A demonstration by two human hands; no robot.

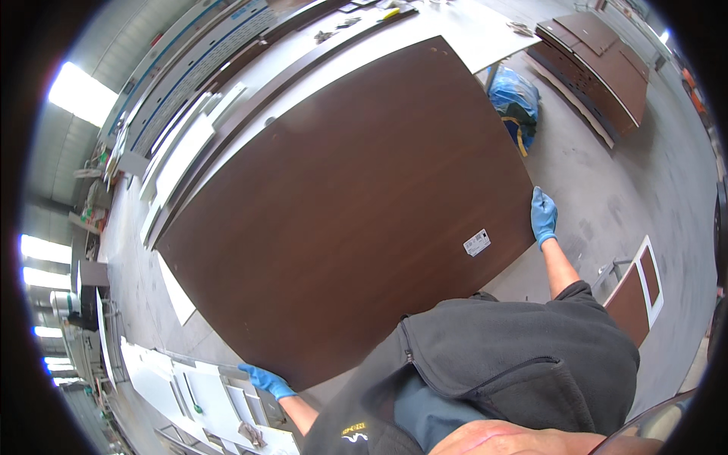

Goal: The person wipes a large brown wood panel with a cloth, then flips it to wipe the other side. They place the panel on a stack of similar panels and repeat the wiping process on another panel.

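Observation:
A large dark brown wood-grain panel spreads across the middle, its near edge close to my body. A white printed label sticks to its face near the right corner. My right hand, in a blue glove, closes on the panel's right edge with the thumb on top. At the near left edge my left hand, gloved the same way, grips the panel; some of its fingers are hidden beneath. The panel's far part lies over a white worktable.
Long brown and white strips lie along the table's left side. A stack of brown panels stands at far right, near a blue plastic bag. White panels lie at lower left, and a brown panel with a white frame leans at right.

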